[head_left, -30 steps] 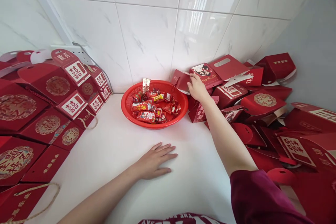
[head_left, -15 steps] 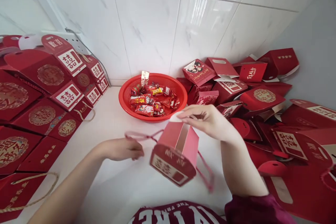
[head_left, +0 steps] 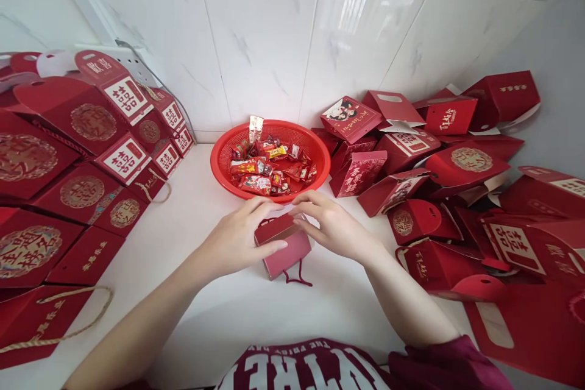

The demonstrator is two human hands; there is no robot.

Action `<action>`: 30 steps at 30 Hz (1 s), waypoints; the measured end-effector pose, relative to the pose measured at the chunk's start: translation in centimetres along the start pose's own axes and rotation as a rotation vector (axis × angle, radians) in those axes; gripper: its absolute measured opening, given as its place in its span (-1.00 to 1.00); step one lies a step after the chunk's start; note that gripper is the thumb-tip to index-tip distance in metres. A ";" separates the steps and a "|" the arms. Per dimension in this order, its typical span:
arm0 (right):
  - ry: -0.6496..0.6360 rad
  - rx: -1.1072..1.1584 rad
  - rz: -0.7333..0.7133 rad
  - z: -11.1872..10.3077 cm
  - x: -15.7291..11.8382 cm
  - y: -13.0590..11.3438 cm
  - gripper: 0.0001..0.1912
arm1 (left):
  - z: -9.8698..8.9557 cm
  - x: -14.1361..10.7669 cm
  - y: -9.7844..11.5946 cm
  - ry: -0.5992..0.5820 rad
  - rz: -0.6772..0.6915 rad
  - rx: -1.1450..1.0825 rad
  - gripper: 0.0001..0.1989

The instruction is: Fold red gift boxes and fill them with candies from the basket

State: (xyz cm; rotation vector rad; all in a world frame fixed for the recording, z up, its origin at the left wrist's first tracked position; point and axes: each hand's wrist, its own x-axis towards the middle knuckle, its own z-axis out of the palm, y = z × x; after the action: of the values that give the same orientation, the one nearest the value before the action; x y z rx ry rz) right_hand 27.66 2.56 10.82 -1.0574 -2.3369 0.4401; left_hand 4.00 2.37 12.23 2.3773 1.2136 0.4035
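Note:
A small red gift box (head_left: pixel 289 255) rests on the white surface in front of me, its top open and a dark red cord handle (head_left: pixel 299 282) lying loose at its near side. My left hand (head_left: pixel 244 231) is at the box's left end, thumb stretched across the near edge and fingers apart behind it. From the right, my right hand (head_left: pixel 336 225) reaches over the far right corner, fingers spread and lightly bent above the opening. Whether its fingertips touch the cardboard is unclear. Just beyond both hands stands a red plastic basket (head_left: pixel 219 180) holding several wrapped sweets (head_left: pixel 256 184).
Stacked red gift boxes (head_left: pixel 82 192) with gold and white patterns line the left side, some with rope handles. On the right lies a loose heap of red boxes (head_left: pixel 466 161). A white tiled wall (head_left: pixel 260 42) rises behind the basket.
The box has gone from my right hand's lifted, tilted hold down onto the surface, nearer the basket. My left hand has moved up and right to the box; my right hand has shifted left.

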 end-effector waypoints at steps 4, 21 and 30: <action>-0.138 -0.170 -0.159 -0.1 -0.6 -1.0 -0.72 | 0.5 -0.1 -1.0 -0.055 -0.110 -0.039 -0.51; -0.060 -0.288 -0.496 4.6 -5.9 -0.5 -0.55 | -0.3 -0.4 -1.9 -0.065 -0.285 0.122 -0.45; -0.260 0.008 -0.272 4.0 -6.9 -0.3 -0.58 | 0.7 0.7 -5.1 -0.246 -0.389 -0.331 -0.43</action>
State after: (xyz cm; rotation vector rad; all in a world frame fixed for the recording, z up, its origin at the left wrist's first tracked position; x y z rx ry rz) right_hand 28.93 -3.26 5.42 -0.6967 -2.6571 0.5047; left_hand 1.20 5.43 9.11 1.8017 1.3348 0.1624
